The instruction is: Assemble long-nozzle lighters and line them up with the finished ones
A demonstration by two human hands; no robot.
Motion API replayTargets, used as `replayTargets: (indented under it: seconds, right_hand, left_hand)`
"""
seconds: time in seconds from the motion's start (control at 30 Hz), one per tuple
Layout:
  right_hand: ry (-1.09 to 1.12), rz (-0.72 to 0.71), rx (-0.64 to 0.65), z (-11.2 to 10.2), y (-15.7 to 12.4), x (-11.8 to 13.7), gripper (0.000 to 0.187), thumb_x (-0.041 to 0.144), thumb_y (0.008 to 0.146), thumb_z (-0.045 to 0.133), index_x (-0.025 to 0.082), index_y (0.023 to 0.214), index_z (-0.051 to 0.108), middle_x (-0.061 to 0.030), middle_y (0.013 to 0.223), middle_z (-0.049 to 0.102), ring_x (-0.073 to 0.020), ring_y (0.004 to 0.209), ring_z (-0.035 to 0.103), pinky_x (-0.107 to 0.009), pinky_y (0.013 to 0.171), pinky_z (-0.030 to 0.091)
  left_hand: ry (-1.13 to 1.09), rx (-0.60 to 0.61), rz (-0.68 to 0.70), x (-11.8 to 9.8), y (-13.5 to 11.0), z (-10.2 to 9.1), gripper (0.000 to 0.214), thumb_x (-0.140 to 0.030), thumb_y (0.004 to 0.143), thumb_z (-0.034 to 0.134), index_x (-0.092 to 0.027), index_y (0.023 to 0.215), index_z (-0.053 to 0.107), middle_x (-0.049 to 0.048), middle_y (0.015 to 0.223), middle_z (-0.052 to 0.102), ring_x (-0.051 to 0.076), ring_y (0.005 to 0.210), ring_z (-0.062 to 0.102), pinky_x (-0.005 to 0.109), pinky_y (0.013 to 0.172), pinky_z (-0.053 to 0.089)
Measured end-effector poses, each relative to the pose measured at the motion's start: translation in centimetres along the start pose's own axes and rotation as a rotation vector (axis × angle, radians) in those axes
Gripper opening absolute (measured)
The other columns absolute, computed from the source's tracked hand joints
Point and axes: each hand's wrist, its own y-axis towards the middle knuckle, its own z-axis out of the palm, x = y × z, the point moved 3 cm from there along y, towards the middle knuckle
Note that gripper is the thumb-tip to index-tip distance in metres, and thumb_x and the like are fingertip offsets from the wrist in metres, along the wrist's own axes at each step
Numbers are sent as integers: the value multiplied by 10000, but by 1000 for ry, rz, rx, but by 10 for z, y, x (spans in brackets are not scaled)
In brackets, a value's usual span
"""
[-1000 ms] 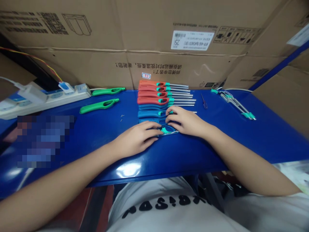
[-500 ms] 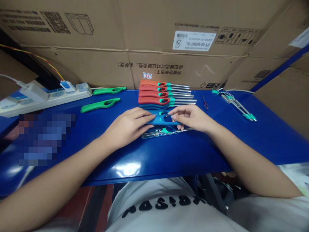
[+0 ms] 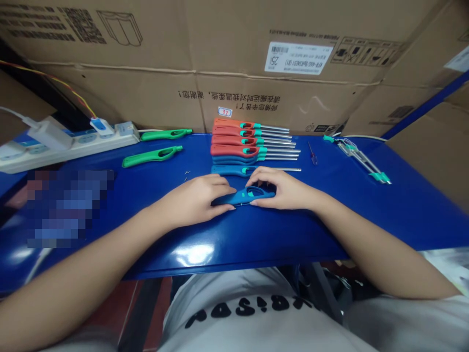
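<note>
Both hands hold a blue lighter casing (image 3: pixel 240 196) low over the blue table. My left hand (image 3: pixel 196 199) closes on its handle end, thumb along the near side. At the end with the oval opening, my right hand (image 3: pixel 289 188) pinches it between fingers and thumb. A sliver of the part beneath shows along the near edge; the rest is hidden. Just behind lies a blue long-nosed lighter (image 3: pixel 229 170) with a metal tube. Beyond it are several red and orange lighters (image 3: pixel 234 150) in a row, with blue ones at their near side. Tiny screws (image 3: pixel 187 172) lie beyond my left hand.
Two green casing pieces (image 3: pixel 146 159) lie at the left, near a white power strip (image 3: pixel 76 145). A small screwdriver (image 3: pixel 313 158) and metal tubes with teal ends (image 3: pixel 362 161) are at the right. Cardboard (image 3: pixel 234 54) stands along the back edge.
The held blue casing has come down and toward me, over the clear-and-metal inner parts, which are now covered. My right thumb has shifted to the casing's near side.
</note>
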Motion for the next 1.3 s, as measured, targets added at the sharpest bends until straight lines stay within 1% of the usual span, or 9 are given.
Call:
replayTargets:
  seconds: [0.3,0.53,0.67,0.8,0.9,1.0,1.1,1.2,1.3]
  right_hand:
    - [-21,20,30,1,-1,-1,315,315,822,794,196,1083,666,-64,1040,671,-204,933,606,-356,844,513]
    - [-18,24,36,-2,-2,0,304,302,841,770,192,1105,667,-74,1068,667,-201,929,605,-353,841,511]
    - [-71,28,59,-3,-3,-1,306,306,838,778,192,1098,662,-74,1080,658,-212,951,603,-357,849,502]
    - [-111,16,66,-1,-3,-1,308,324,848,781,196,1097,652,-70,1073,654,-214,962,605,-353,870,493]
    - [-135,23,56,1,-3,1,306,344,855,777,184,1084,652,-68,1024,652,-210,925,605,-337,834,496]
    - [-215,2,63,3,-4,5,298,336,877,741,170,1108,655,-88,1043,662,-227,943,622,-344,828,505]
    - [-344,-31,86,3,-4,8,313,306,901,688,166,1180,666,-115,1134,675,-253,997,654,-362,845,517]
    - [-460,-73,107,0,-5,8,278,265,944,619,168,1193,694,-123,1174,690,-257,985,677,-367,833,522]
    - [-524,-107,111,-2,-6,7,243,274,1000,544,164,1114,729,-116,1090,716,-240,921,683,-353,809,514]
  left_hand:
    - [17,27,-32,-1,0,4,313,-357,961,650,-177,1208,717,108,1103,729,254,1025,693,379,916,568]
    - [36,17,-42,-1,0,7,348,-373,949,681,-168,1229,703,105,1115,724,253,1023,690,370,911,559]
    - [17,9,-41,-1,1,9,337,-361,937,699,-160,1208,711,104,1100,725,257,1021,689,376,904,559]
    - [-8,-2,-83,-1,1,12,312,-349,923,720,-158,1170,716,93,1087,724,255,1028,684,373,910,553]
    - [-7,-21,-120,-4,2,13,284,-332,915,730,-163,1143,717,77,1072,720,243,1017,684,347,891,550]
    - [111,-2,-107,-9,2,14,234,-310,938,690,-171,1123,718,70,1036,716,240,978,677,330,828,545]
    - [223,11,-77,-10,3,15,215,-287,935,669,-167,1107,718,73,1013,719,248,955,673,329,790,540]
    - [206,-34,-73,-4,3,15,227,-287,958,643,-161,1135,709,74,1033,728,246,964,685,333,814,547]
    - [147,-86,-77,3,2,15,285,-371,1014,577,-153,1139,710,78,1024,735,237,949,700,343,843,554]
